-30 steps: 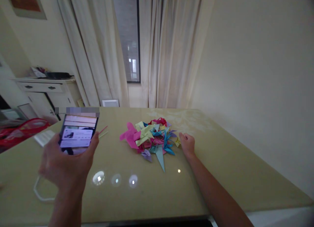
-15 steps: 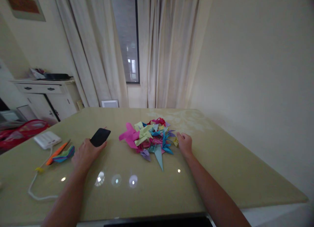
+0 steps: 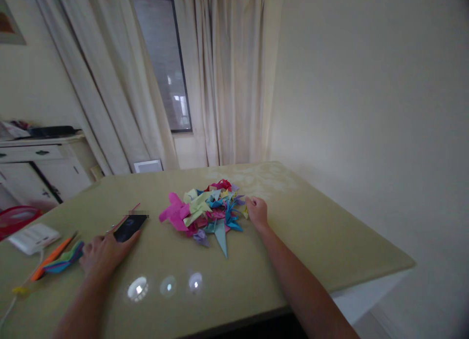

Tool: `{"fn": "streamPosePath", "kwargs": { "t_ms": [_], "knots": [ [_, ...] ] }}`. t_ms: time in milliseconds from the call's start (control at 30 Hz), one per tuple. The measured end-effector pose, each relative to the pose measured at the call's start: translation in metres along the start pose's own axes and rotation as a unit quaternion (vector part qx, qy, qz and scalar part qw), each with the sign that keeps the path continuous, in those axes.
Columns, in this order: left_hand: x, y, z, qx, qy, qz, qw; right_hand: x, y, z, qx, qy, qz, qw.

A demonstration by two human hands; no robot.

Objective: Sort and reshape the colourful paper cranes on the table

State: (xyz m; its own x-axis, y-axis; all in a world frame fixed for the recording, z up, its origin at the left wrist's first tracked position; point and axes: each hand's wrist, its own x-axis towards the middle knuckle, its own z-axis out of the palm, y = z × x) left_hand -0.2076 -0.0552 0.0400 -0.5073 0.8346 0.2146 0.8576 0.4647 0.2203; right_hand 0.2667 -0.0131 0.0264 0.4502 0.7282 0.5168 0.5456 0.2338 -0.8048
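Observation:
My left hand is closed around the edge of a dark phone, low over the left part of the table. A thin red strip shows just behind the phone. My right hand is curled into a fist at the right side of a pile of folded paper origami in pink, pale green, blue, purple and red. A small yellow paper piece lies by its fingers. Whatever the fist holds, if anything, is hidden.
Left of my left hand lie an orange pen-like tool, a bundle of coloured folded paper and a white box with a white cable. Behind the table hang curtains; a wall stands at the right.
The view has turned to the right, so everything sits further left. More of the red strip shows behind the phone. My right hand remains a fist beside the pile.

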Motion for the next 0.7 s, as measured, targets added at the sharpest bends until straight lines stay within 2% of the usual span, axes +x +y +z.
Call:
{"fn": "streamPosePath", "kwargs": {
  "t_ms": [267, 433, 567, 700],
  "knots": [
    [-0.002, -0.006, 0.000, 0.008, 0.010, -0.007, 1.000, 0.003, -0.013, -0.005, 0.015, -0.028, 0.002, 1.000],
    [-0.006, -0.005, -0.002, 0.021, 0.006, -0.011, 1.000, -0.007, -0.027, -0.005, 0.010, -0.064, -0.020, 0.998],
    [-0.010, -0.002, -0.005, 0.020, 0.014, -0.010, 1.000, -0.019, -0.040, -0.003, -0.015, -0.118, -0.091, 0.989],
    [-0.012, -0.001, -0.006, -0.006, 0.024, -0.007, 1.000, -0.029, -0.051, -0.001, -0.010, -0.135, -0.175, 0.975]
  ]
}}
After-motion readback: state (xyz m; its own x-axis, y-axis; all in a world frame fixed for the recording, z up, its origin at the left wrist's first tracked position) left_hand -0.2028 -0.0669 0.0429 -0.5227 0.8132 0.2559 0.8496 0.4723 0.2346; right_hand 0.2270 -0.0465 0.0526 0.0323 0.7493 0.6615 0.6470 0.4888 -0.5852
